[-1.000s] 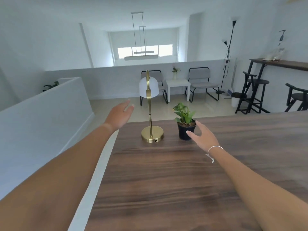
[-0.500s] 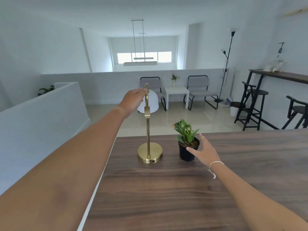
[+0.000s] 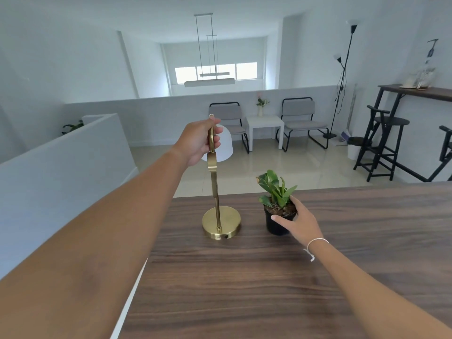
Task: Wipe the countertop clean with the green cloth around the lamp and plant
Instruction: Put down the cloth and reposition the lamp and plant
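We stand at the dark wood countertop, both arms stretched out. Our left hand is closed around the upper stem of the brass lamp, just in front of its white shade; the round base sits flat near the far edge. Our right hand wraps the black pot of the plant, thumb in front and fingers behind. Lamp and plant stand just beside each other, apart. The counter's left edge runs under our left forearm. We cannot see the green cloth.
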`<state>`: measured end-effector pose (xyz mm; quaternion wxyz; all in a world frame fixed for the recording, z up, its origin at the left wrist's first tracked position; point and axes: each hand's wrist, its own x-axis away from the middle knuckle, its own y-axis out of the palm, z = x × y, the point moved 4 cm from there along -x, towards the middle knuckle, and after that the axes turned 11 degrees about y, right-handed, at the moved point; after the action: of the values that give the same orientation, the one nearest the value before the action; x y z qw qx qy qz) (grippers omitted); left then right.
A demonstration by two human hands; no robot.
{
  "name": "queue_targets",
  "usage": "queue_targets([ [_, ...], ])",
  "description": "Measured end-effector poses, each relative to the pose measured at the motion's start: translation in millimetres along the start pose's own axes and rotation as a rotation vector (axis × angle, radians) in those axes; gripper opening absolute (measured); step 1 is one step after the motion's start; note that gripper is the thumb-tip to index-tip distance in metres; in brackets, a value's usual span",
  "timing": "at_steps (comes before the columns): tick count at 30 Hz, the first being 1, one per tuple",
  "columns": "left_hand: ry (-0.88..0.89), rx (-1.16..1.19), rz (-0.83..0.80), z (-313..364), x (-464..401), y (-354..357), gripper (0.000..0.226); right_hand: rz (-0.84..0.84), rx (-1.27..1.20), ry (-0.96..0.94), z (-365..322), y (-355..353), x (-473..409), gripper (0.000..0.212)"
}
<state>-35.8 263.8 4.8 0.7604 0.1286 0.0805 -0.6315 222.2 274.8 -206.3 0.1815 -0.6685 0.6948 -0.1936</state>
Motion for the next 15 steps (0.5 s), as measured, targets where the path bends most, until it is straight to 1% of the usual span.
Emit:
queue_targets([
  [6,0.001,0.096,0.018,-4.2,0.0,3.1,0.026,0.032,-0.018,0.01,8.3,1.6,-1.1,0.083],
  [11,0.012,0.063,0.055,-2.7,2.9,7.4,0.031,0.075,-0.088,0.019,8.6,1.4,3.8,0.075],
  [15,0.033,0.032,0.075,1.6,9.7,6.2,0.03,0.097,-0.127,0.017,11.9,-0.6,14.2,0.075],
])
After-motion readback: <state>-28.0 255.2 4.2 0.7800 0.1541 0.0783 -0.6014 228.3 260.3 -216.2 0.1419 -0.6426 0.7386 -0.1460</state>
